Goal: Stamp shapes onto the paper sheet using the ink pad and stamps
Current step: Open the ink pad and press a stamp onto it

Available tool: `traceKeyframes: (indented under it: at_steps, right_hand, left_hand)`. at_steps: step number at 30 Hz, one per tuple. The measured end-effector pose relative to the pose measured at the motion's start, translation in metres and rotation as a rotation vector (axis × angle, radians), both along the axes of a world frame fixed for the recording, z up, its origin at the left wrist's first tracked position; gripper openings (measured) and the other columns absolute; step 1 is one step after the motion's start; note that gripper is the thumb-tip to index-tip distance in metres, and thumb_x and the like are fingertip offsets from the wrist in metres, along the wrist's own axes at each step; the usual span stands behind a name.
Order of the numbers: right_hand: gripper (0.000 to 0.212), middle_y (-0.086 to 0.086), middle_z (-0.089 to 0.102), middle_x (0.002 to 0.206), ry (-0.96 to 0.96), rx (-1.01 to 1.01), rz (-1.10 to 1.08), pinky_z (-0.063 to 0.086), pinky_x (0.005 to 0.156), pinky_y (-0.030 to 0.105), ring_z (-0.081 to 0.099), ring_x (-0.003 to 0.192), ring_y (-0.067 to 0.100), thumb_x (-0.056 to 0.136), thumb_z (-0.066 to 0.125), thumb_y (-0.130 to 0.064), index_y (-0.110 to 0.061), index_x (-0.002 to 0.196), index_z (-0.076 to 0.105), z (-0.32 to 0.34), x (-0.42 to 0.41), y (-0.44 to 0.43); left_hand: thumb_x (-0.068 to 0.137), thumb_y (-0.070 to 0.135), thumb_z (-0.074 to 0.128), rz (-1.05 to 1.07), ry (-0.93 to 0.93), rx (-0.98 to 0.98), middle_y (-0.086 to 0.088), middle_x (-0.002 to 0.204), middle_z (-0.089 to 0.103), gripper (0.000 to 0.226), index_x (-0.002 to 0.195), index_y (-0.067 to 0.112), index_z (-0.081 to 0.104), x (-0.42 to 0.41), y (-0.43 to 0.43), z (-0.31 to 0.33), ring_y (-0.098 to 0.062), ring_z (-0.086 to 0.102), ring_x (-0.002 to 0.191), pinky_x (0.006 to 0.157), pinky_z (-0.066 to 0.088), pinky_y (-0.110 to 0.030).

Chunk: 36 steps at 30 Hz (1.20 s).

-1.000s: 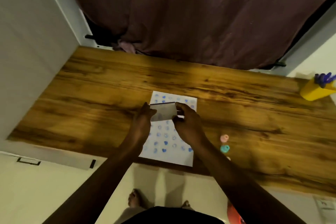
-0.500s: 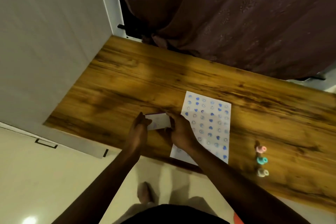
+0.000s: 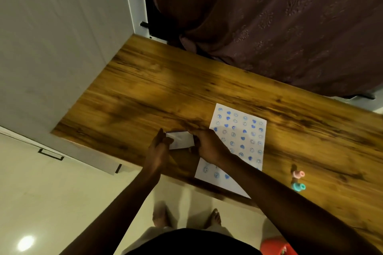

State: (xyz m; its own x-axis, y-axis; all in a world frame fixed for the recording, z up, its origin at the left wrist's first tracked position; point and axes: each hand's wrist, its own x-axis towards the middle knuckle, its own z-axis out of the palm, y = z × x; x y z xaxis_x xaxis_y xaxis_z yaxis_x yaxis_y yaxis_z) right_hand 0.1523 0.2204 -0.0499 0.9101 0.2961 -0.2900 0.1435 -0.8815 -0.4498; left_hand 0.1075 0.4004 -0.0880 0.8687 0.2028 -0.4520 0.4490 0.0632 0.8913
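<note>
A white paper sheet (image 3: pixel 242 136) covered with blue stamped hearts and smiley faces lies on the wooden table (image 3: pixel 157 93), its near corner hanging over the front edge. Left of the sheet, both hands grip a small flat rectangular ink pad case (image 3: pixel 179 140) just above the tabletop. My left hand (image 3: pixel 159 147) holds its left end and my right hand (image 3: pixel 207 144) holds its right end. A pink stamp (image 3: pixel 298 174) and a teal stamp (image 3: pixel 298 186) stand right of the sheet.
A dark curtain (image 3: pixel 269 23) hangs behind the table. A grey wall panel (image 3: pixel 62 37) borders the table's left end. Bare feet (image 3: pixel 159 216) stand on the cream floor below the front edge. A red object (image 3: pixel 276 247) sits at the bottom right.
Both hands carried the ink pad case from above the sheet leftward and down to the table beside it. The camera view swung left, so the yellow holder left the frame.
</note>
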Motion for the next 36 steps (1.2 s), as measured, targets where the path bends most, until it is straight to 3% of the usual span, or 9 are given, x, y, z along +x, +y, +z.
traceKeyframes:
  at_steps: [3, 8, 12, 15, 20, 25, 28, 31, 36]
  right_hand:
    - [0.063, 0.006, 0.047, 0.157, -0.008, -0.008, 0.075, 0.034, 0.121, 0.034, 0.047, 0.142, 0.028, 0.095, 0.071, -0.032, -0.021, 0.151, 0.046, 0.003, 0.006, -0.005]
    - [0.055, 0.01, 0.055, 0.149, 0.01, 0.063, 0.099, 0.043, 0.114, 0.033, 0.055, 0.133, 0.03, 0.091, 0.075, -0.03, -0.017, 0.141, 0.058, 0.004, 0.014, -0.009]
    - [0.044, 0.011, 0.065, 0.135, 0.01, 0.158, 0.086, 0.05, 0.095, 0.024, 0.064, 0.118, 0.028, 0.091, 0.075, -0.028, -0.017, 0.133, 0.067, 0.006, 0.024, -0.012]
    - [0.034, 0.01, 0.075, 0.113, 0.013, 0.196, 0.102, 0.057, 0.083, 0.031, 0.07, 0.097, 0.024, 0.095, 0.07, -0.031, -0.019, 0.127, 0.072, 0.011, 0.032, -0.01]
    - [0.031, -0.002, 0.076, 0.1, 0.043, 0.244, 0.077, 0.043, 0.068, 0.014, 0.066, 0.086, 0.006, 0.097, 0.066, -0.041, -0.019, 0.117, 0.077, 0.019, 0.045, -0.007]
    - [0.019, -0.01, 0.061, 0.066, 0.026, 0.198, -0.032, 0.037, 0.054, 0.019, 0.055, 0.059, 0.001, 0.096, 0.068, -0.036, -0.028, 0.079, 0.069, 0.013, 0.053, -0.002]
    - [0.01, -0.001, 0.074, 0.085, 0.05, 0.181, -0.064, 0.034, 0.055, 0.012, 0.055, 0.065, -0.002, 0.095, 0.071, -0.028, -0.02, 0.092, 0.077, 0.008, 0.055, 0.0]
    - [0.02, 0.005, 0.078, 0.11, 0.049, 0.201, -0.118, 0.034, 0.06, 0.007, 0.066, 0.088, 0.008, 0.094, 0.072, -0.021, -0.014, 0.112, 0.076, 0.005, 0.053, 0.003]
    - [0.023, 0.006, 0.077, 0.116, 0.062, 0.229, -0.246, 0.048, 0.07, 0.014, 0.072, 0.104, 0.021, 0.09, 0.076, -0.016, -0.014, 0.113, 0.076, 0.0, 0.051, 0.007]
  left_hand:
    - [0.104, 0.005, 0.053, 0.021, -0.008, -0.002, -0.033, 0.141, 0.054, 0.043, 0.147, -0.001, 0.048, 0.0, 0.002, 0.004, -0.025, 0.058, 0.104, 0.069, 0.05, -0.013]
    - [0.091, 0.027, 0.063, 0.098, 0.09, -0.129, -0.012, 0.152, 0.054, 0.061, 0.149, 0.02, 0.05, 0.005, 0.009, 0.009, -0.032, 0.052, 0.14, 0.114, 0.043, -0.048]
    - [0.107, 0.007, 0.049, 0.054, 0.06, -0.074, -0.03, 0.148, 0.05, 0.042, 0.149, 0.007, 0.048, 0.014, 0.017, 0.0, -0.046, 0.051, 0.135, 0.101, 0.046, -0.044]
    - [0.105, 0.005, 0.049, 0.023, 0.037, -0.039, -0.022, 0.146, 0.054, 0.044, 0.148, 0.014, 0.051, 0.016, 0.021, -0.001, -0.036, 0.056, 0.128, 0.102, 0.049, -0.043]
    - [0.104, 0.007, 0.051, -0.006, -0.001, -0.029, -0.024, 0.137, 0.059, 0.042, 0.144, 0.016, 0.056, 0.016, 0.025, 0.001, -0.032, 0.06, 0.115, 0.085, 0.054, -0.035]
    - [0.094, 0.023, 0.054, -0.029, -0.049, 0.008, 0.002, 0.113, 0.073, 0.032, 0.122, 0.032, 0.068, 0.011, 0.021, 0.018, -0.018, 0.07, 0.104, 0.064, 0.058, -0.016]
    - [0.087, 0.03, 0.055, -0.038, -0.045, -0.01, 0.012, 0.104, 0.076, 0.033, 0.116, 0.041, 0.067, 0.008, 0.02, 0.025, -0.004, 0.074, 0.092, 0.065, 0.058, -0.014]
    - [0.096, 0.026, 0.056, -0.05, -0.045, -0.009, -0.004, 0.121, 0.071, 0.035, 0.13, 0.026, 0.062, 0.008, 0.021, 0.024, -0.015, 0.069, 0.105, 0.073, 0.056, -0.021]
    - [0.095, 0.027, 0.057, -0.026, -0.036, 0.001, -0.012, 0.13, 0.066, 0.05, 0.144, 0.014, 0.055, 0.008, 0.02, 0.019, -0.027, 0.065, 0.116, 0.082, 0.055, -0.03]
